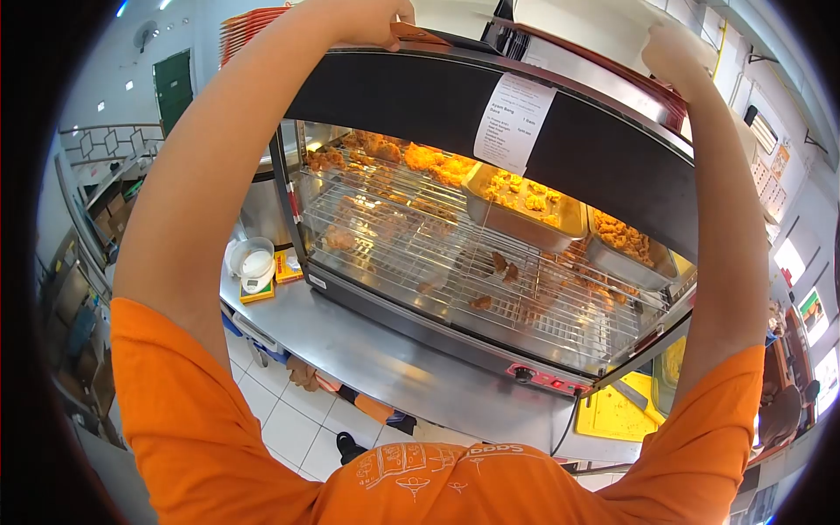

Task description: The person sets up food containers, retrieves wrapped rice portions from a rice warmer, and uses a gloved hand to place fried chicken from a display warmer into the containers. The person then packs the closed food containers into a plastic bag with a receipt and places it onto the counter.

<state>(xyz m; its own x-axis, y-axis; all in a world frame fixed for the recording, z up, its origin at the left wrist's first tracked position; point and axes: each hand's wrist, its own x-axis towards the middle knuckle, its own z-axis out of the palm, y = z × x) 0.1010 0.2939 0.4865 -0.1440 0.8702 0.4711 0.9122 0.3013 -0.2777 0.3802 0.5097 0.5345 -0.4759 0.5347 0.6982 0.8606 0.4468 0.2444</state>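
Both arms reach up over a heated glass display cabinet. At the top edge, my left hand is closed with fingers curled, beside an orange-brown flat piece; its grip is partly out of frame. My right hand is raised above the cabinet's right end, fingers curled and washed out by light. What either hand holds is unclear. A printed paper slip hangs on the cabinet's black upper panel. Behind the glass, fried chicken pieces lie on wire racks, and metal trays hold golden fried food.
A steel counter carries the cabinet. At left stand a kitchen scale and yellow boxes. On the right, a knife lies on a yellow cutting board. Red stacked items rise behind the cabinet's left end.
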